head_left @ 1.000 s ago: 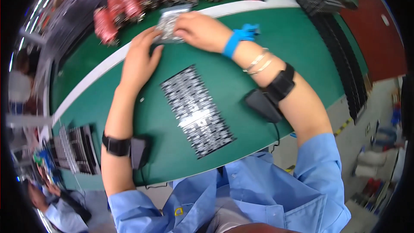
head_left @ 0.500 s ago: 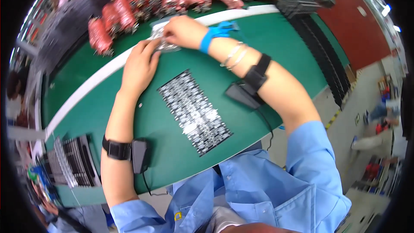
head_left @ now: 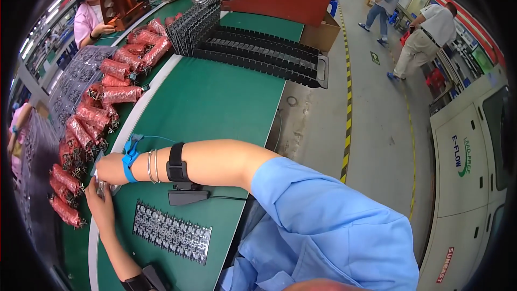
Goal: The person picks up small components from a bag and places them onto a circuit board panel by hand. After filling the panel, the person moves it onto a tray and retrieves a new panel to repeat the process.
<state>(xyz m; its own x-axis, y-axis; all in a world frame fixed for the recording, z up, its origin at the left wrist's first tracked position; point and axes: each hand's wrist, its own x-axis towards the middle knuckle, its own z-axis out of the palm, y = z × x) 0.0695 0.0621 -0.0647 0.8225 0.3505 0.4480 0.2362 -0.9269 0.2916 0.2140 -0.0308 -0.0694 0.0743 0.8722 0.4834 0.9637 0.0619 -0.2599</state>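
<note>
Taking the clock from my right hand [head_left: 110,168], my left hand [head_left: 102,205] sits at six o'clock, its fingers pointing up toward the right one. Between the two, near five o'clock, lies a clear bag [head_left: 114,188] on the green table [head_left: 215,108]; my hands cover most of it, so I cannot tell whether either is pinching it or merely resting there. From eight o'clock round to just past twelve, red-wrapped bundles [head_left: 123,95] lie heaped with their ends bristling, some near my fingers. Between four and five o'clock a dark patterned panel [head_left: 172,231] lies flat, apart from both hands. A blue band [head_left: 130,160] circles my right wrist; toward three o'clock along that forearm come silvery bangles [head_left: 152,166] and a black strap [head_left: 176,164], with a black box [head_left: 187,198] just below. Near two o'clock lie long black racks [head_left: 258,54], and well beyond them two people [head_left: 428,27] are on the grey floor [head_left: 374,129]
</note>
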